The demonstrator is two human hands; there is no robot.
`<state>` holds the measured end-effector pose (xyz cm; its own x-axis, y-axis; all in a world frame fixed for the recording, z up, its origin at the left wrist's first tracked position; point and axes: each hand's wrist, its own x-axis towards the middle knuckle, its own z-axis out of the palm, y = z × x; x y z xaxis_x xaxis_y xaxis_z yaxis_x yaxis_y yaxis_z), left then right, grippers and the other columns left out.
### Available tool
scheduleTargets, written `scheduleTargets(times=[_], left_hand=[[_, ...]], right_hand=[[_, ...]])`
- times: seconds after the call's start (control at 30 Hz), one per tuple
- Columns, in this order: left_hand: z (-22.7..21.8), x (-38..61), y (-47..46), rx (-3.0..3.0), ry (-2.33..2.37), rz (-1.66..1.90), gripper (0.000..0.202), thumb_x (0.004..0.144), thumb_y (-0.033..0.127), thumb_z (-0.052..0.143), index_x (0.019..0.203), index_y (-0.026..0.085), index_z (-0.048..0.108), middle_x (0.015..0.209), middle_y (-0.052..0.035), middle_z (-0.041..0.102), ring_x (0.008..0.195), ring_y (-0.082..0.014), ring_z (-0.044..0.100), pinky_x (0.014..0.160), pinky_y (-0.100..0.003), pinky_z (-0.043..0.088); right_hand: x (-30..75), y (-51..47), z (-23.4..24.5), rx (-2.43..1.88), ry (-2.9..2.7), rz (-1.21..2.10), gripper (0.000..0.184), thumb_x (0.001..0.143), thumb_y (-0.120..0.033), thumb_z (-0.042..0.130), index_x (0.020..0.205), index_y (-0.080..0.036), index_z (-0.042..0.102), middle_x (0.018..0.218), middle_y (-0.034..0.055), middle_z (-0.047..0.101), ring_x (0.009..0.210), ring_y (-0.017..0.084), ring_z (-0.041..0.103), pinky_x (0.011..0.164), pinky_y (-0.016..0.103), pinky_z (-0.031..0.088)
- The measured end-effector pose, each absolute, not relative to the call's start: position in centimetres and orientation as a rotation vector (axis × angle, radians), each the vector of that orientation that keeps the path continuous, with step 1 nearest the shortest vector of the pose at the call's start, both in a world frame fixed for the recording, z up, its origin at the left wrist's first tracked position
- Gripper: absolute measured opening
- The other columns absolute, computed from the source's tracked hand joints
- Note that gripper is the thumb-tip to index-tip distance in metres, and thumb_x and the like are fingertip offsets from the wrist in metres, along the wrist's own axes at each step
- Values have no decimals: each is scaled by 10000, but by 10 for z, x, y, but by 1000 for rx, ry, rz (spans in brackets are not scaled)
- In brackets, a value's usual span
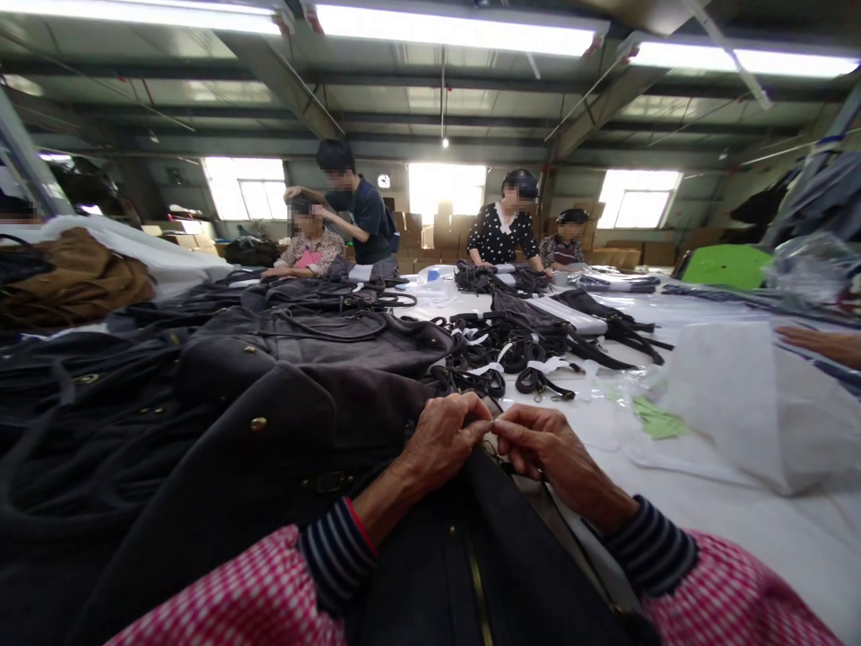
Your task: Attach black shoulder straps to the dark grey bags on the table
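Head cam: left hand [447, 440] and right hand [548, 444] meet fingertip to fingertip, thumb and index pinched tight on each. Can't tell what's between them, way too small. Dark bag [404, 556] sits right under both hands, gold-toned zipper [479, 588] running below the left one. More dark bags [336, 332] pile up beyond and left of that hand. Tied straps [538, 366] lie just past the right one, and a crumpled white sheet [723, 395] is off to its right.
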<state>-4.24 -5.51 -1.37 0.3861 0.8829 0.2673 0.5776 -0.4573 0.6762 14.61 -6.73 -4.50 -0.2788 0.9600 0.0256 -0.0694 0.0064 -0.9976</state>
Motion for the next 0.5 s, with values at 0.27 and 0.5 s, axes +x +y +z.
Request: scheduleTargets(times=[0.27, 0.5], left_hand=[[-14, -42, -57, 2234, 1281, 836, 107, 904, 254, 631, 851, 197, 706, 837, -4, 680, 795, -175, 607, 671, -268, 393], [-18, -41, -58, 2354, 1291, 835, 104, 916, 206, 636, 829, 193, 690, 822, -2, 663, 821, -174, 610, 734, -283, 397]], right_hand=[[146, -66, -48, -981, -1300, 1444, 344, 800, -476, 780, 755, -160, 653, 661, -11, 651, 438, 51, 483, 374, 172, 262], [147, -67, -46, -1031, -1444, 1359, 358, 840, -497, 734, 767, -156, 656, 649, -8, 646, 444, 62, 495, 386, 180, 282]])
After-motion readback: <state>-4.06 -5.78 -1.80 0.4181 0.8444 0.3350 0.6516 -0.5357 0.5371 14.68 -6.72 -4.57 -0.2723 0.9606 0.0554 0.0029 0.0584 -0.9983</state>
